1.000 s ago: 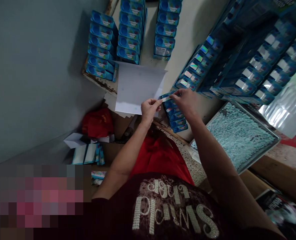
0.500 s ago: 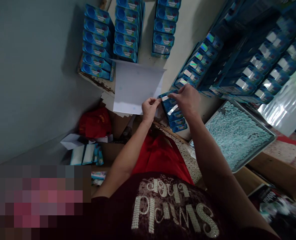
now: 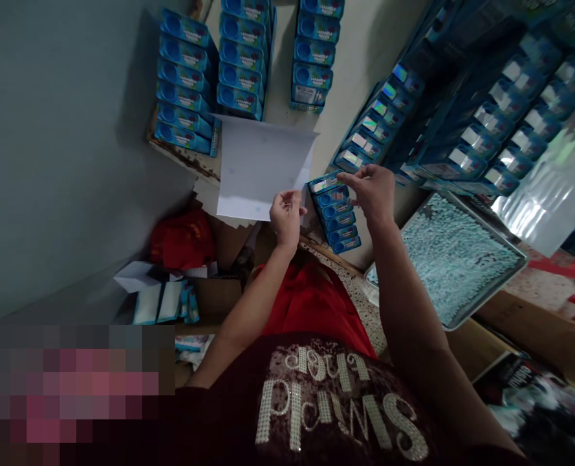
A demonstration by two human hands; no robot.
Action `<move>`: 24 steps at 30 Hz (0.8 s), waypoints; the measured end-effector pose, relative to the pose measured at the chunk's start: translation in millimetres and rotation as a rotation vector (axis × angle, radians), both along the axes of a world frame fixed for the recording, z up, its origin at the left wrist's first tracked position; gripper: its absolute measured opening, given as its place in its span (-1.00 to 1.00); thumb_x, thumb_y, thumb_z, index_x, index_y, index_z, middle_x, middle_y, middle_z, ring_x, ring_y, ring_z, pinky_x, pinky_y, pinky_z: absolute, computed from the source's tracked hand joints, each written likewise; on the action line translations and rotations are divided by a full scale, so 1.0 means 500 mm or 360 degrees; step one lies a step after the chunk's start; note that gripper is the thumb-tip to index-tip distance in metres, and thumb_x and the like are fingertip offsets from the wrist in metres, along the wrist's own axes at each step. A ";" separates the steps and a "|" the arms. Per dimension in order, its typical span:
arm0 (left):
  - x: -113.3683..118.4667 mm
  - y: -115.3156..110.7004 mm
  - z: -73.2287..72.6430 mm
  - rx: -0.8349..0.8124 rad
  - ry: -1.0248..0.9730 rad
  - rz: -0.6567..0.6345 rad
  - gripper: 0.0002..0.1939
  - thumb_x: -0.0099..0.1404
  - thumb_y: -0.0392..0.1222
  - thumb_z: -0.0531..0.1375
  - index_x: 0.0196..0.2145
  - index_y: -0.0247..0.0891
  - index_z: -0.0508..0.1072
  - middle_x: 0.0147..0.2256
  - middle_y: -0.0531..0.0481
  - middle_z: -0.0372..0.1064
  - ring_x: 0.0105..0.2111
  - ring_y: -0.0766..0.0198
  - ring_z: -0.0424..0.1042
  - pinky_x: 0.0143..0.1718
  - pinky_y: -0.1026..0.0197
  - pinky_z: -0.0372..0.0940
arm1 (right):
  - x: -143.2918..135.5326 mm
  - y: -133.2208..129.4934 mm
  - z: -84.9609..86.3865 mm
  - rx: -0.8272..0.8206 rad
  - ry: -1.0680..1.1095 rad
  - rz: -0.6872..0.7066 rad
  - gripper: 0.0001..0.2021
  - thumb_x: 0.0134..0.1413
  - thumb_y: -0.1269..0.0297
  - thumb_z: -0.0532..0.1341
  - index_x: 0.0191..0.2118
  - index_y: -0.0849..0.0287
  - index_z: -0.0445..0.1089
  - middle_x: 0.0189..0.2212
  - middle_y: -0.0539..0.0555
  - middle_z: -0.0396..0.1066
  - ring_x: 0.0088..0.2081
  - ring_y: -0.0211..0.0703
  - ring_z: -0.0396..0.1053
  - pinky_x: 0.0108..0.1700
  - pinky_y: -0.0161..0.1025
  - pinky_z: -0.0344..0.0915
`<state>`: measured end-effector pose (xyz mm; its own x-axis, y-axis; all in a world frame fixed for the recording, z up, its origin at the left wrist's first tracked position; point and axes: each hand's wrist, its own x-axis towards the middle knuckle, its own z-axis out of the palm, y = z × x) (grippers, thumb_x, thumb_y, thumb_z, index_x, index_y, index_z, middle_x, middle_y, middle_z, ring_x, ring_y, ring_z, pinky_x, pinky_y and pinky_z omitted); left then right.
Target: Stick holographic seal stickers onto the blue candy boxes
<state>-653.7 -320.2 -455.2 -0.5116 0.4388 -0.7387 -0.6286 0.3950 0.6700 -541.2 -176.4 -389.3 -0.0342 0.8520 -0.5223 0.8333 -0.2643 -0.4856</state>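
Observation:
A row of small blue boxes (image 3: 341,223) lies at the table's front edge, with a shiny silver label (image 3: 325,186) on the farthest one. My right hand (image 3: 373,191) reaches over this row; its thumb and forefinger come together at the right end of that label. Whether anything is pinched there is too small to see. To the left of the row, my left hand (image 3: 286,217) hovers above the near right corner of a white paper sheet (image 3: 265,165). Its fingers are loosely curled and apart, and nothing shows in them.
Blue box rows (image 3: 241,71) line the table's far side; more labelled boxes (image 3: 478,152) stand at the right. A metal tray (image 3: 519,264) of pale blue pieces sits right of my arm. At the lower left are a red bag (image 3: 183,239) and an open carton (image 3: 214,298).
My left hand has let go of the row's left end and drawn back slightly. My right hand has lifted a little and shifted right. A shiny strip over the second box no longer shows.

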 end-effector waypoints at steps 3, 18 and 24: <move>0.017 -0.023 0.045 0.0221 -0.0117 -0.0251 -0.42 0.23 0.28 0.44 0.01 -0.18 0.57 -0.21 -0.04 0.57 -0.38 0.38 0.51 -0.31 0.34 0.47 | -0.009 -0.007 0.015 0.0026 0.0115 0.0013 -0.68 0.05 0.02 0.44 -0.30 0.15 0.46 -0.50 -0.01 0.39 -0.39 -0.10 0.46 -0.38 -0.20 0.43; 0.032 -0.037 0.059 0.0145 -0.0058 -0.0217 -0.56 0.10 0.17 0.52 -0.44 -0.25 0.53 -0.53 0.13 0.39 -0.56 0.45 0.35 -0.48 0.36 0.35 | 0.051 -0.056 0.014 -0.0247 0.0480 -0.0017 -0.60 -0.09 0.16 0.49 -0.14 0.11 0.40 -0.46 -0.06 0.50 -0.36 -0.10 0.52 -0.26 -0.17 0.41; 0.029 -0.013 0.026 0.0019 0.0058 -0.0195 -0.60 0.16 0.11 0.50 -0.46 -0.24 0.51 -0.54 0.14 0.36 -0.57 0.46 0.34 -0.50 0.37 0.32 | 0.023 -0.062 -0.011 0.0075 0.0131 0.0156 -0.63 0.14 0.12 0.36 0.03 0.10 0.40 -0.30 0.02 0.58 -0.24 -0.03 0.54 -0.10 -0.05 0.45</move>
<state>-639.0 -326.7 -442.0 -0.4799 0.5083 -0.7151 -0.5511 0.4595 0.6965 -529.7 -207.2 -394.7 -0.1598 0.8660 -0.4738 0.8108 -0.1587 -0.5634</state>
